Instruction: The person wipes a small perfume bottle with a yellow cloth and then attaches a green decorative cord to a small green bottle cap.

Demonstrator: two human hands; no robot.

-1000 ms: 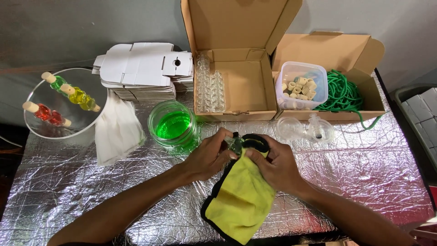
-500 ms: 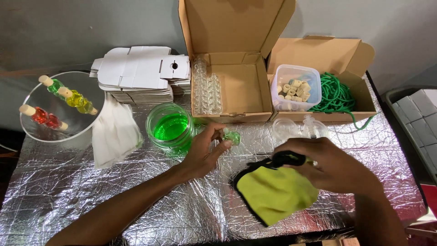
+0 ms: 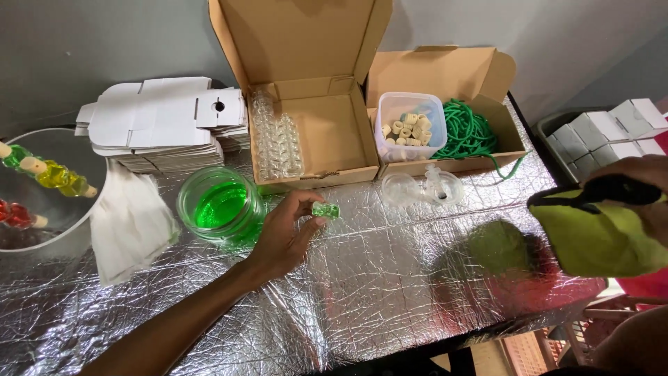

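My left hand (image 3: 285,233) pinches a tiny glass vial of green liquid (image 3: 325,209) between thumb and fingertips, just right of a glass jar of green liquid (image 3: 220,205). My right hand (image 3: 643,188) is out at the right edge, beyond the table, gripping a yellow-green cloth with black trim (image 3: 598,233) that hangs from it. The foil-covered table (image 3: 390,278) lies between the two hands.
An open cardboard box (image 3: 313,132) holds rows of empty small vials (image 3: 277,143). A second box (image 3: 445,104) holds a tub of corks (image 3: 407,129) and green cord (image 3: 473,132). Flat white cartons (image 3: 163,122), a white cloth (image 3: 132,223), a glass bowl of coloured bottles (image 3: 42,188), and white boxes (image 3: 612,132) surround them.
My right hand has carried the yellow-green cloth away from the vial, far to the right off the table. My left hand keeps the vial near the jar.
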